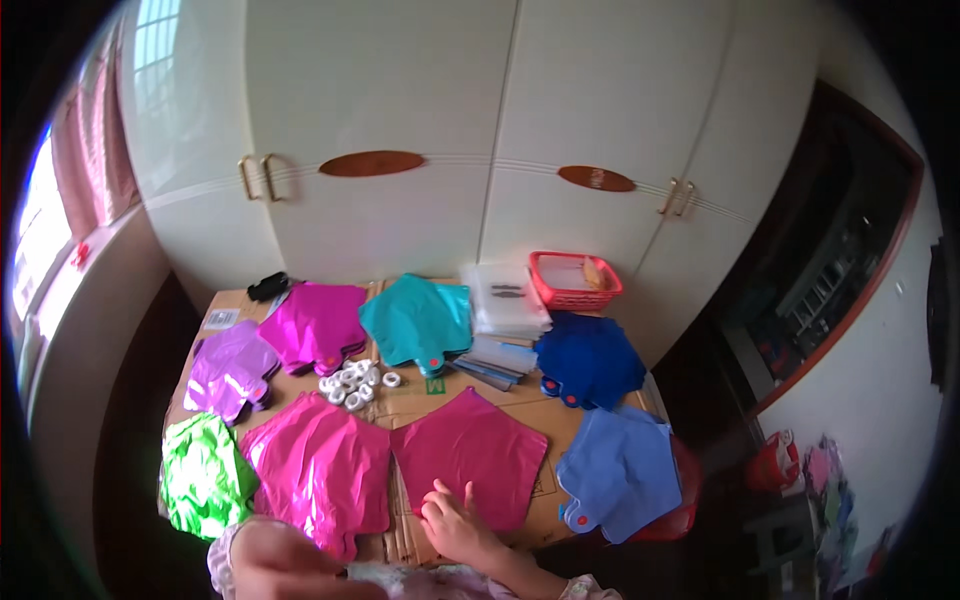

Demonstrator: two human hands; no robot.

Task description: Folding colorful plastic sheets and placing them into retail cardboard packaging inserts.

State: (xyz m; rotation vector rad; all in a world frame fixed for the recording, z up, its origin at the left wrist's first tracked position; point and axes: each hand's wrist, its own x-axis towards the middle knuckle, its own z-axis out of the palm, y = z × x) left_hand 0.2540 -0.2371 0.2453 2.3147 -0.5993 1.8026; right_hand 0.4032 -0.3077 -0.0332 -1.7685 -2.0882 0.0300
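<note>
Just below the middle of the view, my right hand [458, 528] rests over the lower left edge of a deep pink flat piece [480, 450], which looks like an uninflated foil balloon with pointed corners. Its thumb and forefinger are pressed together at that edge, while other fingers stick out. Motion smears my left hand [300, 572] at the bottom edge, so its fingers cannot be made out. It is nearest to a shiny hot-pink foil balloon [325, 455]. Further left lies a crumpled bright green foil balloon [207, 475].
Cardboard [415, 400] covers the table. Around it lie purple [232, 365], magenta [315, 325], teal [418, 320], dark blue [592, 358] and light blue [622, 470] balloon stacks. White rolls [350, 383], clear bags [503, 300] and a red basket [575, 295] sit among them. Behind stands a wardrobe [380, 90].
</note>
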